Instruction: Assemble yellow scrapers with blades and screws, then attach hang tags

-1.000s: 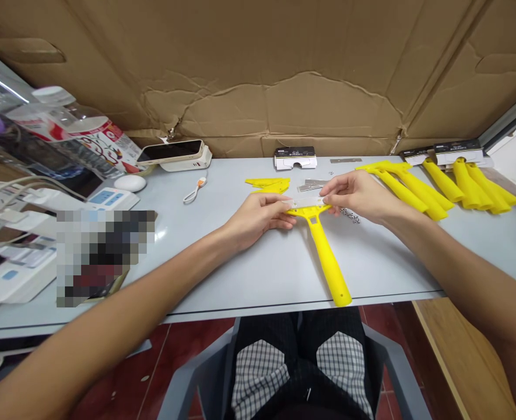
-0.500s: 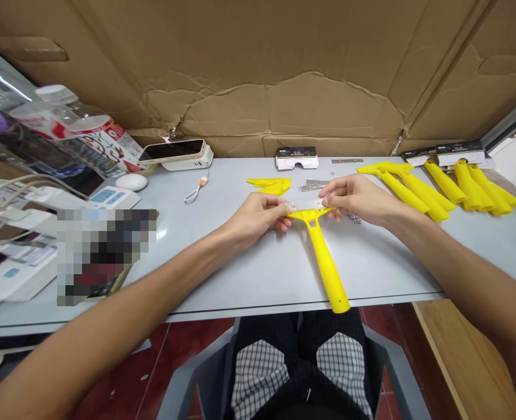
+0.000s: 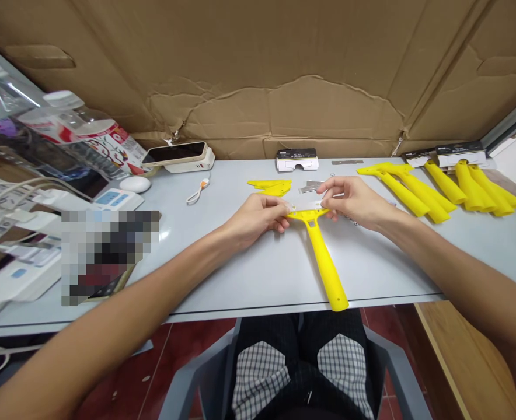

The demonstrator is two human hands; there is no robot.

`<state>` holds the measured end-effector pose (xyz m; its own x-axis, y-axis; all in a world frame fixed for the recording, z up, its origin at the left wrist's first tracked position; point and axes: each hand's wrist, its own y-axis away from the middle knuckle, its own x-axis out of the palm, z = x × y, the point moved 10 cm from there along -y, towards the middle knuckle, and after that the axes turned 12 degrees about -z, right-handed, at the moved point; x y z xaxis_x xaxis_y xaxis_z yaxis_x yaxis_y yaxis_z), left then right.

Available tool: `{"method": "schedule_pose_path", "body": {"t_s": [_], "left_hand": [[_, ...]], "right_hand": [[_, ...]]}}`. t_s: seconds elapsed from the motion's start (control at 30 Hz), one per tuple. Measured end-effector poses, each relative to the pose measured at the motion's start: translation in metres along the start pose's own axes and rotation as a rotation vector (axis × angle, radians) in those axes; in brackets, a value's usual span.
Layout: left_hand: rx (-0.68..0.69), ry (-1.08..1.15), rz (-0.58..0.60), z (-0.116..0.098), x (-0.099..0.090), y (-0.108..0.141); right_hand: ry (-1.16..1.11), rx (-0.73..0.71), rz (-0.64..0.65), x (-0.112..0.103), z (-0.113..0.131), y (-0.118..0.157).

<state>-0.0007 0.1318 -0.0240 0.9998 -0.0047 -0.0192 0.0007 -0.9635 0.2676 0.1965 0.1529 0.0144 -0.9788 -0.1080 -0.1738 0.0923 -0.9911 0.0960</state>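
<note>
A yellow T-shaped handle (image 3: 327, 262) lies with its head away from me and its grip toward the table's front edge. Across its head sits a thin, pale blade-like strip (image 3: 306, 205). My left hand (image 3: 262, 219) pinches the left end of the strip against the head. The right end is pinched by my right hand (image 3: 349, 201), thumb and forefinger on it. Just behind lie flat yellow pieces (image 3: 273, 188) and thin metal strips (image 3: 310, 186). Small screws (image 3: 353, 222) show partly beneath my right hand.
Several yellow handles (image 3: 435, 201) lie at the right. Small black-and-white boxes (image 3: 297, 160) stand by the cardboard (image 3: 284, 76) at the back. At the left are bottles (image 3: 104, 140), a phone (image 3: 174, 153), a white mouse (image 3: 134, 184) and power strips (image 3: 25, 274) with cables.
My right hand has shifted slightly left along the strip's end. The handle's lower end has moved a little left. The view has shifted slightly; my left hand keeps its pinch.
</note>
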Motion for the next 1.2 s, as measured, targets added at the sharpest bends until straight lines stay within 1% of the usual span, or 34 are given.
{"method": "schedule_pose_path", "body": {"t_s": [0.13, 0.23, 0.27, 0.37, 0.47, 0.53, 0.57, 0.63, 0.7, 0.77, 0.87, 1.0, 1.1, 1.2], "left_hand": [[0.036, -0.082, -0.047, -0.009, -0.006, 0.001], [0.123, -0.167, -0.111, -0.027, -0.021, -0.002], [0.176, -0.194, -0.167, -0.037, -0.031, -0.003], [0.401, -0.321, -0.347, -0.068, -0.062, -0.005], [0.535, -0.525, -0.454, -0.082, -0.083, -0.010], [0.658, -0.713, -0.494, -0.088, -0.088, -0.013], [0.691, -0.789, -0.481, -0.086, -0.087, -0.016], [0.690, -0.888, -0.432, -0.077, -0.085, -0.025], [0.678, -0.950, -0.359, -0.067, -0.079, -0.031], [0.680, -0.988, -0.316, -0.062, -0.074, -0.033], [0.700, -1.034, -0.300, -0.060, -0.072, -0.032], [0.704, -1.144, -0.247, -0.055, -0.072, -0.034], [0.703, -1.198, -0.247, -0.051, -0.076, -0.038], [0.706, -1.208, -0.242, -0.050, -0.077, -0.038]], "right_hand": [[-0.014, -0.048, 0.019, 0.000, 0.003, 0.000], [-0.006, -0.081, 0.013, -0.006, 0.005, -0.004], [-0.001, -0.091, 0.007, -0.009, 0.005, -0.006], [-0.001, -0.112, -0.011, -0.017, 0.005, -0.013], [-0.021, -0.131, -0.011, -0.023, 0.004, -0.021], [-0.031, -0.143, -0.003, -0.027, 0.002, -0.025], [-0.035, -0.146, -0.005, -0.029, 0.002, -0.028], [-0.043, -0.152, -0.019, -0.034, 0.001, -0.032], [-0.055, -0.158, -0.038, -0.039, 0.001, -0.036], [-0.062, -0.161, -0.048, -0.042, 0.001, -0.038], [-0.069, -0.157, -0.045, -0.043, 0.000, -0.039], [-0.070, -0.147, -0.040, -0.042, 0.000, -0.039], [-0.065, -0.146, -0.045, -0.042, -0.001, -0.039], [-0.065, -0.151, -0.038, -0.042, -0.001, -0.039]]}}
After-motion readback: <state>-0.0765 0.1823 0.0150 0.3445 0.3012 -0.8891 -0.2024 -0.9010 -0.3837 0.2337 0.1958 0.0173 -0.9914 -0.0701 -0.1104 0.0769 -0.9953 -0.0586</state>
